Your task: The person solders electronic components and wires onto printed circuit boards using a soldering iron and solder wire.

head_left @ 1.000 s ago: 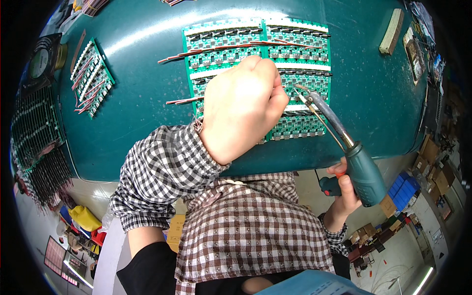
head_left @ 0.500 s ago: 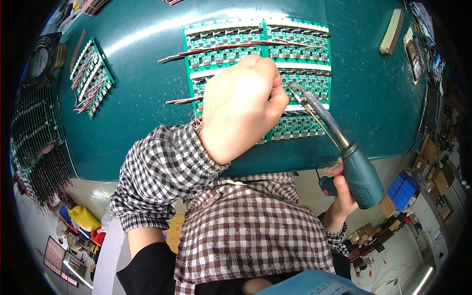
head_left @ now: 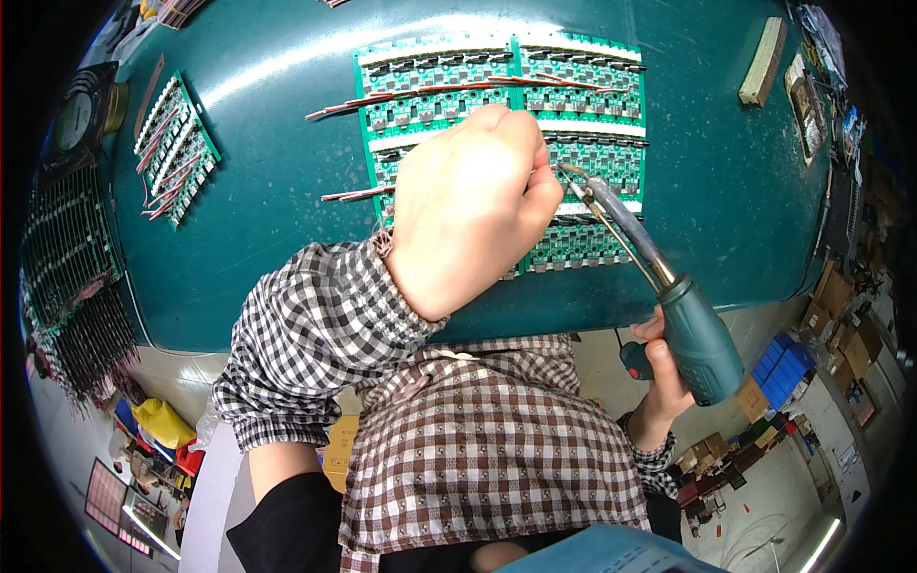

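Observation:
In my right hand [head_left: 666, 380] is a green-handled soldering gun [head_left: 702, 334] with a bent metal barrel and a thin feed tube beside it. Its tip reaches up and left, right beside the fingertips of my left hand [head_left: 478, 196]. That hand is closed in a pinch over the green circuit boards [head_left: 592, 250], with a thin wire partly showing at the fingertips. Red and white wires [head_left: 358, 195] stick out on the left from under this hand. More red and black wires [head_left: 430, 90] lie across the upper rows. My left hand hides the middle of the left board.
A smaller circuit board with wires [head_left: 179, 158] lies at the left of the green table [head_left: 277, 172]. Beyond it stand a dark fan-like device [head_left: 76, 124] and stacked boards [head_left: 72, 239]. A wooden block [head_left: 762, 62] and a worn metal-edged tray [head_left: 804, 107] lie at right.
Both hands stay almost in place. The soldering gun has shifted very slightly, its tip still by my left fingertips.

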A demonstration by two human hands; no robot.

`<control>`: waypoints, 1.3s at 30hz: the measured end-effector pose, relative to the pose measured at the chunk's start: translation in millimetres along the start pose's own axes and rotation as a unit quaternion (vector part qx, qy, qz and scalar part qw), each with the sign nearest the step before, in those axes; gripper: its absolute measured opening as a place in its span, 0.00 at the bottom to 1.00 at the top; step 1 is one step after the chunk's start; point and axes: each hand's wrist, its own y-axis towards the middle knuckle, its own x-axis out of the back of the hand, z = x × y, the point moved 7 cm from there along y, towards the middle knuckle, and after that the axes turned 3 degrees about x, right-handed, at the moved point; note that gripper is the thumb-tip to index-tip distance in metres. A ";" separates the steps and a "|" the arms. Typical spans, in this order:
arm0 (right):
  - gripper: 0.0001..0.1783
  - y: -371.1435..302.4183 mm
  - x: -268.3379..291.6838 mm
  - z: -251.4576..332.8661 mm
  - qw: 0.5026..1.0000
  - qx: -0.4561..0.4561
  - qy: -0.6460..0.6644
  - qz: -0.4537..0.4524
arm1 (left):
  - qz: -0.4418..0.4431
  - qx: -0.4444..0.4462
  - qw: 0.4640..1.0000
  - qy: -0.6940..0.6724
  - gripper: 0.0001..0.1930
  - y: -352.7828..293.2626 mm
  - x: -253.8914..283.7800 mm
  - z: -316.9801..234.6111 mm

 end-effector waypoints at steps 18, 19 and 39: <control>0.25 6.8 12.2 8.5 0.987 -0.056 0.115 -0.100 | 0.008 0.000 1.000 -0.001 0.06 2.2 -2.6 -4.2; 0.25 9.4 19.8 8.0 0.987 -0.046 0.100 -0.115 | 0.020 0.011 1.000 0.000 0.06 4.2 -5.8 -5.4; 0.13 105.1 168.7 -36.6 0.854 0.126 -0.003 -0.504 | 0.086 0.086 0.992 0.040 0.03 -3.4 3.0 12.8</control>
